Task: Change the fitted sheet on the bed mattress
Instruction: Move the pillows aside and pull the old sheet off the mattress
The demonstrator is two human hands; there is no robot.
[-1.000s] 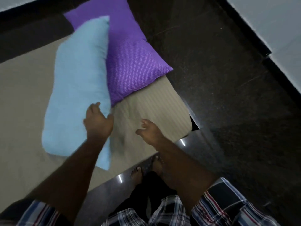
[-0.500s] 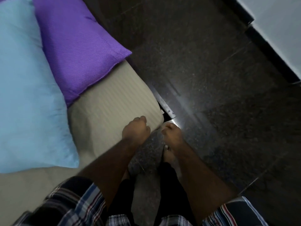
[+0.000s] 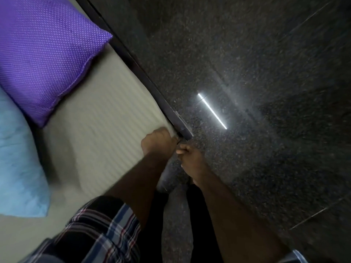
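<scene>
Fitted sheet (image 3: 106,118), beige and striped, covers the mattress; its corner lies right under the fingers of both hands, beside the dark bed frame (image 3: 171,112). Left hand (image 3: 159,143) has fingers curled tight onto the corner fabric. Right hand (image 3: 191,158), just below and touching it, looks curled too; what it pinches cannot be told. Judgement: hook under the elastic hem, lift the corner up and off. Purple pillow (image 3: 43,52) and blue pillow (image 3: 17,168) lie well behind the knuckles.
</scene>
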